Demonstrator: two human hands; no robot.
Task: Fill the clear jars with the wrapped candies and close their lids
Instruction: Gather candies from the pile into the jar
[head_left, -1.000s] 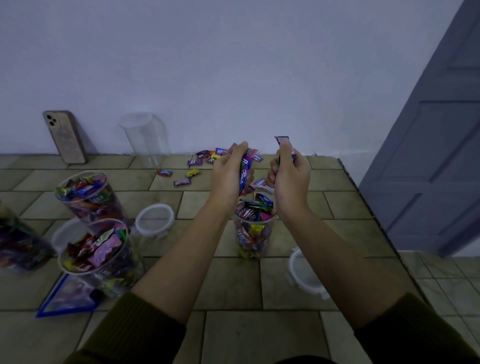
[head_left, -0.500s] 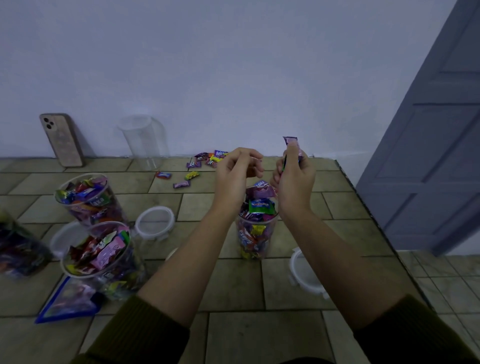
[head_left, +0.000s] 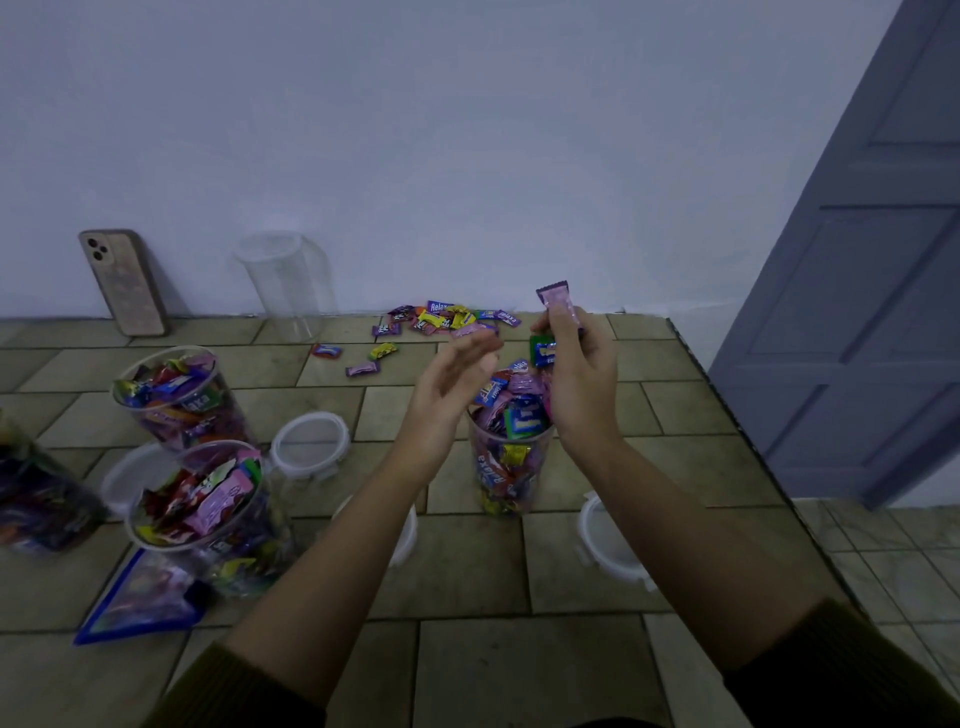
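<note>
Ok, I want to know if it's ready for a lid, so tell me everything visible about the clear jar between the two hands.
The clear jar looks like transparent plastic: a tall, straight-walled cylinder standing upright on the tiled surface, with no lid on. Wrapped candies fill it and heap above the rim. The left hand and the right hand, which pinches a pink candy, flank its mouth; whether either touches the rim cannot be told.

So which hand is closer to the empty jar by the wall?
Left. The left hand, open, is right of the empty jar; the right hand, holding candies, is farther right, past the full jar.
</note>
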